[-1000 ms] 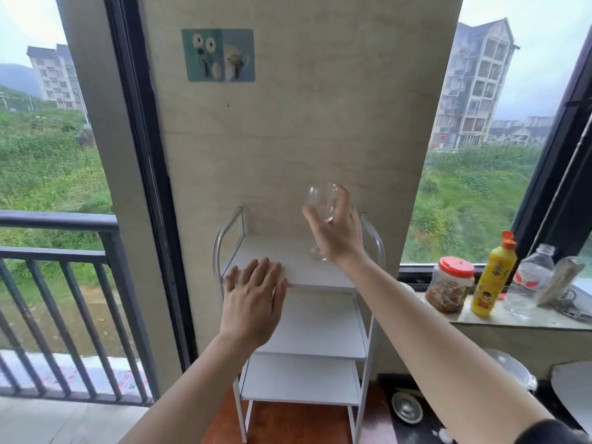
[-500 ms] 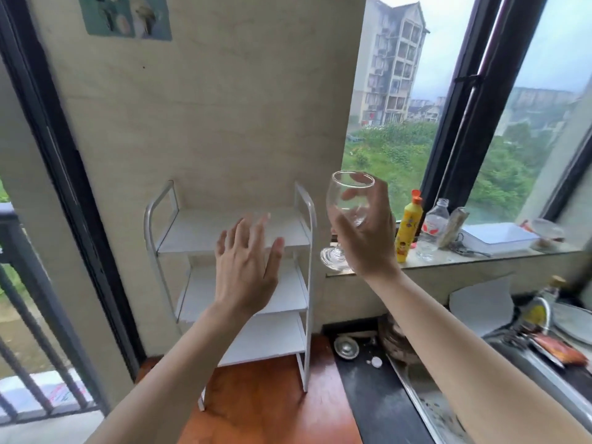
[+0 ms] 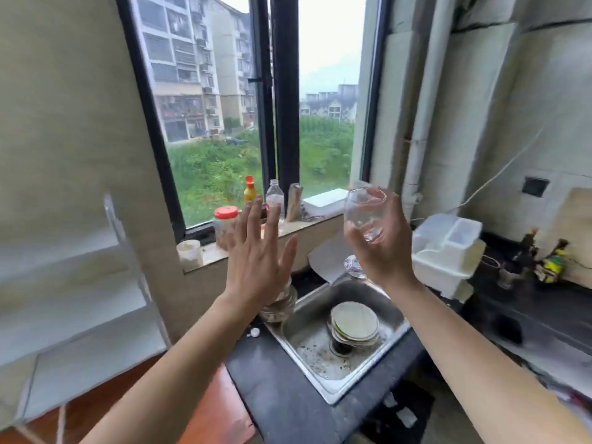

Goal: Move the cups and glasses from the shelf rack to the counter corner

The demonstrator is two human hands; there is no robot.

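Observation:
My right hand grips a clear stemmed wine glass by its bowl, upright in the air above the back of the sink; its foot shows below my fingers. My left hand is raised with straight, spread fingers and holds nothing. The white shelf rack stands blurred at the left edge, and the shelves I can see carry no cups or glasses. The dark counter runs along the right wall.
A steel sink below holds stacked plates; glass bowls sit at its left rim. The windowsill carries a red-lidded jar, yellow bottle and clear bottle. A white plastic container stands on the counter.
My view has swung right from the rack to the sink and counter. My right hand has carried the glass rightward over the sink; my left hand left the rack and hangs in the air.

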